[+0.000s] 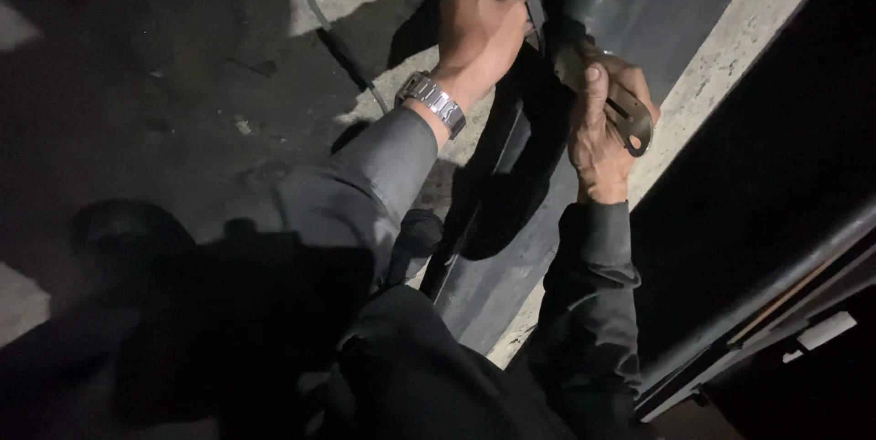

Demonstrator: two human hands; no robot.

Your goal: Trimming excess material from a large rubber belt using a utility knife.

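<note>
**Both my hands gripping a large black rubber sheet in dim light**

I am looking down at my own arms, both in dark grey sleeves. My left hand (pixel 479 15) is near the top of the view, its fingers curled closed around the raised edge of a broad black rubber sheet (pixel 511 248), with the thumb pressed over the top. A metal wristwatch (pixel 431 102) sits on that wrist.

My right hand (pixel 602 130) is just to the right of it and a little lower, on the same rubber sheet. Its fingers are closed around a small, flat, brownish metal tool (pixel 632 116) with a rounded end and a slot in it, held against the rubber.

The rubber sheet runs diagonally from the upper right down toward my body, lying on a rough concrete floor (pixel 730 47) that is lit in patches. A thin black cable (pixel 333 34) curves across the floor to the left of my left hand. A dark metal rail (pixel 776 276) crosses the lower right. Much of the left side lies in deep shadow.
</note>
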